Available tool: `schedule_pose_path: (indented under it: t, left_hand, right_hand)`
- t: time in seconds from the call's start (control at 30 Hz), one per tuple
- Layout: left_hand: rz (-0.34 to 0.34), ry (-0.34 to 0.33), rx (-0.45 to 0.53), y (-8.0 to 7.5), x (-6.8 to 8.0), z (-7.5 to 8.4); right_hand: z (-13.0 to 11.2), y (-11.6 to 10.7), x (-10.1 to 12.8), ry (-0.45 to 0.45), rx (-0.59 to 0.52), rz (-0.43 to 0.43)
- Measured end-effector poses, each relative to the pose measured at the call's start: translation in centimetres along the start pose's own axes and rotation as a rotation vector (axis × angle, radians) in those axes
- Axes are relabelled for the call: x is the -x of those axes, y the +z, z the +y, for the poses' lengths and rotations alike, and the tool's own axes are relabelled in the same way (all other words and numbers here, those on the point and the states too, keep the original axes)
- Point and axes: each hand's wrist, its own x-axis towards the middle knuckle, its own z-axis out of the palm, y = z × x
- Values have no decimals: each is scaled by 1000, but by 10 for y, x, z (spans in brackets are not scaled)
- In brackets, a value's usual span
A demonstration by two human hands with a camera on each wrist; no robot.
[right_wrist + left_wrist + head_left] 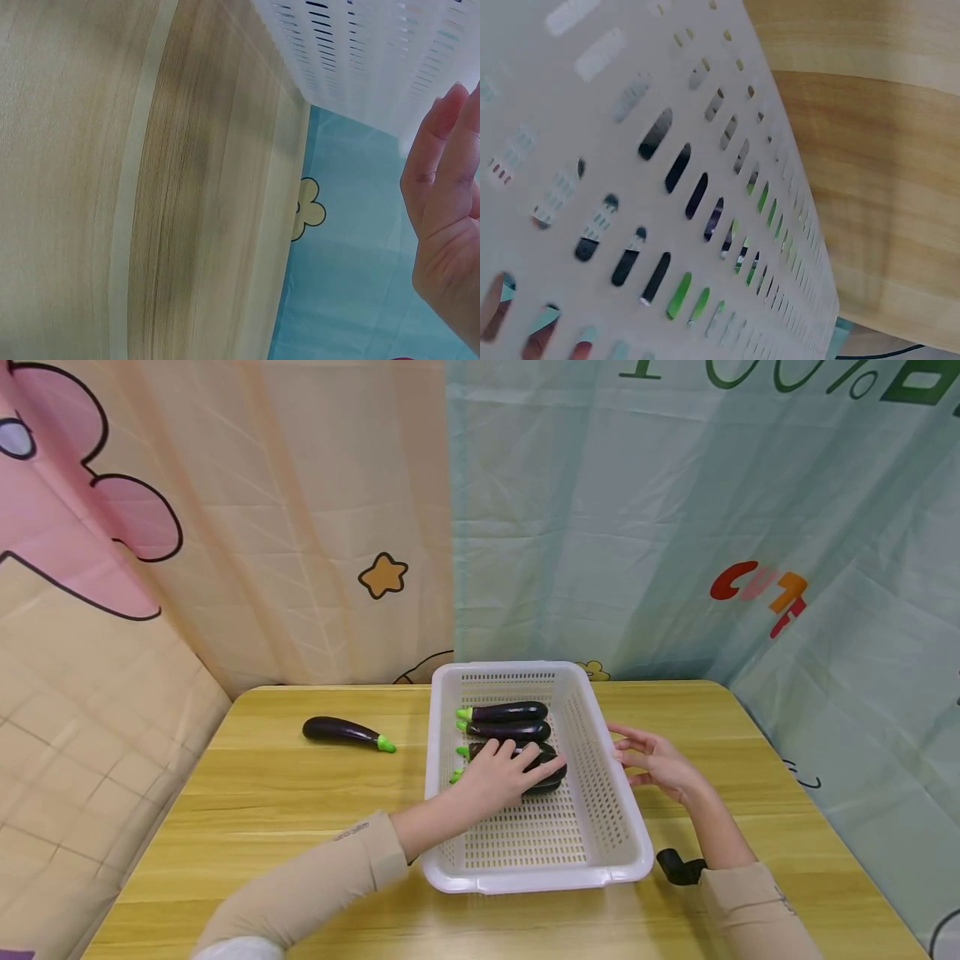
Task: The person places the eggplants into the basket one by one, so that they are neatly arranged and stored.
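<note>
Several dark purple eggplants [512, 712] lie side by side in a white plastic basket [633, 852], their green stem ends toward its left wall. My left hand [493, 778] reaches over that wall and rests on the nearer eggplants with its fingers spread, partly hiding them. In the left wrist view the basket's slotted wall [727, 45] blocks most of the hand; green stems show through the slots. Outside the right wall, my right hand [660, 766] has loosely extended fingers, the tips at the rim. Another eggplant [341, 731] lies on the table, left of the basket.
The basket stands on a wooden table [360, 810] near its far edge. Printed curtains [300, 527] hang behind and along the sides. A black device [681, 867] sits at my right wrist.
</note>
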Motion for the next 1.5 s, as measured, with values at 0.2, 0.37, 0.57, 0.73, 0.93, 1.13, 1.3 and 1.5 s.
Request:
schedule_pose_path:
  t: [0.2, 0.37, 0.57, 0.73, 0.93, 1.13, 1.3, 1.5]
  left_hand:
    - [-71, 56, 2, 7, 1, 10]
    - [-92, 90, -5, 14, 1, 16]
    - [-136, 107, -14, 19, 1, 21]
    - [-193, 117, 16, 21, 1, 24]
    - [-218, 117, 19, 22, 0, 27]
    - [-233, 116, -22, 22, 0, 31]
    - [-239, 125, -62, 24, 1, 34]
    - [-260, 142, -67, 25, 1, 36]
  right_hand:
    - [0, 0, -1, -6, -2, 0]
    - [0, 0, -1, -4, -6, -3]
    - [0, 0, -2, -11, -8, -5]
    - [1, 0, -2, -10, -2, -5]
    - [1, 0, -2, -5, 10, 3]
    - [2, 0, -2, -3, 5, 4]
    - [1, 0, -1, -8, 2, 2]
    - [0, 0, 0, -15, 0, -6]
